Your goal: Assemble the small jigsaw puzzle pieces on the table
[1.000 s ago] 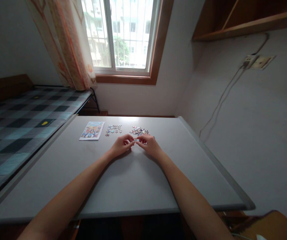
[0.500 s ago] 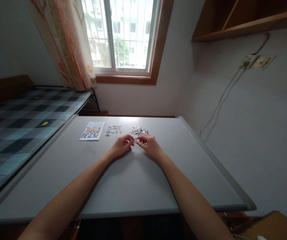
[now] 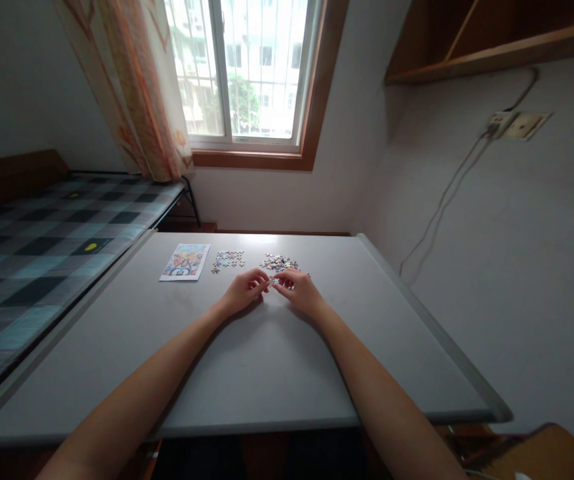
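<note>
My left hand [image 3: 247,291] and my right hand [image 3: 297,289] meet over the middle of the table, fingertips almost touching. Between them they pinch a small light-coloured jigsaw piece [image 3: 273,281], mostly hidden by the fingers. Just beyond the hands lies a loose pile of jigsaw pieces [image 3: 279,261], its near side partly covered by my right hand. To the left, several pieces [image 3: 230,257] are laid out in rough rows. Farther left a colourful printed picture sheet [image 3: 185,261] lies flat.
The grey-white table [image 3: 261,367] has raised edging along its sides. A bed with a checked cover [image 3: 81,220] stands along its left. On the right are a wall with a socket and hanging cable [image 3: 439,210] and a wooden shelf [image 3: 497,57] above.
</note>
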Tool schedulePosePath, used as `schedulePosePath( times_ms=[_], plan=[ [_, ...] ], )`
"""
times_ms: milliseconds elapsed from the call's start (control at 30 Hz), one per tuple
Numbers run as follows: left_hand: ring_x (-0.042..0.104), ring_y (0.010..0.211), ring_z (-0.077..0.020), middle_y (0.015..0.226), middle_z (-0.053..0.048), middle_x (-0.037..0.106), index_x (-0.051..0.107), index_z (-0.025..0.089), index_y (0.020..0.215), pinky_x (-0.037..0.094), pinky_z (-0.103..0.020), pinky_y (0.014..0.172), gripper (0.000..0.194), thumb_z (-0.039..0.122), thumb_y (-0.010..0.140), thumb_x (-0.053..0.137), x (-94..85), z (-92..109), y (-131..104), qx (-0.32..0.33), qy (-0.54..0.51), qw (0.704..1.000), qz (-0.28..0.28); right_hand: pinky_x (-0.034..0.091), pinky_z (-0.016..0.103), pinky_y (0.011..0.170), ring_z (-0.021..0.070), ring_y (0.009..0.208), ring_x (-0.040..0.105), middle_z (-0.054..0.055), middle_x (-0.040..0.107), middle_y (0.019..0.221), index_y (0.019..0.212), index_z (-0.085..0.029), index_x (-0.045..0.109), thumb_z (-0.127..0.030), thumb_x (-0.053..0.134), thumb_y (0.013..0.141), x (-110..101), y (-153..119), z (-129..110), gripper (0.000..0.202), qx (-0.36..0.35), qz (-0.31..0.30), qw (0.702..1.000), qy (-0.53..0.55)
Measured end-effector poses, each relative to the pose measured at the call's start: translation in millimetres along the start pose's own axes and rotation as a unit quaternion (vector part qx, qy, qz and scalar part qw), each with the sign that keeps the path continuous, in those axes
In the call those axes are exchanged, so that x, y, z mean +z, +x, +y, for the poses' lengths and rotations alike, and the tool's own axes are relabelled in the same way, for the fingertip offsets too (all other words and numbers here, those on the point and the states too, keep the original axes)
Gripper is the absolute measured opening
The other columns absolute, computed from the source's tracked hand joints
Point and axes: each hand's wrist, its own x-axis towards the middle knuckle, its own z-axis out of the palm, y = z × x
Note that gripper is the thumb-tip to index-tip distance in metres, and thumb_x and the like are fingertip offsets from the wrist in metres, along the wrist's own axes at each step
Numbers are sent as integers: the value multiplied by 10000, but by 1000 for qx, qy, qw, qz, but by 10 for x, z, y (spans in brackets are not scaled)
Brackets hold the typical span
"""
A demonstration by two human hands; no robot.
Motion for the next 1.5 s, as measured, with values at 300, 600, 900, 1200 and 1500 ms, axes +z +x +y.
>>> schedulePosePath(
  times_ms=[300,600,900,1200,1500],
  plan=[
    [616,552,-107,678,-6,623,567,148,878,475,-201,506,262,397,813,614,3,-9,0,1,1,1000,1,442,259,652,123,657,537,30,624,748,893,-162,691,-239,632,806,-9,3,-23,130,-3,-1,1000,1],
    [623,559,-110,693,-16,641,566,148,893,486,-208,519,266,401,822,603,3,-5,-4,8,6,1000,4,438,259,657,121,650,535,25,612,725,884,-158,689,-237,633,805,-20,5,-37,124,-3,4,1000,-1],
    [614,549,-101,670,-2,630,553,156,884,473,-197,517,236,384,837,589,-2,6,-7,7,15,1000,1,437,250,653,118,651,532,22,609,726,886,-160,686,-236,633,806,-13,6,-28,122,-5,2,1000,-1],
    [621,545,-102,728,-11,640,597,153,880,475,-196,500,229,377,831,592,-11,-31,8,5,67,998,18,438,252,663,120,658,537,21,615,731,876,-162,678,-245,634,807,-29,5,-44,118,10,6,1000,-21],
    [653,706,-95,1157,-38,619,640,226,1029,510,-204,607,216,316,838,592,-40,67,-39,121,216,969,11,438,243,658,110,644,542,21,627,756,873,-169,679,-240,646,791,-19,6,-2,114,19,-6,999,-34]
  ],
)
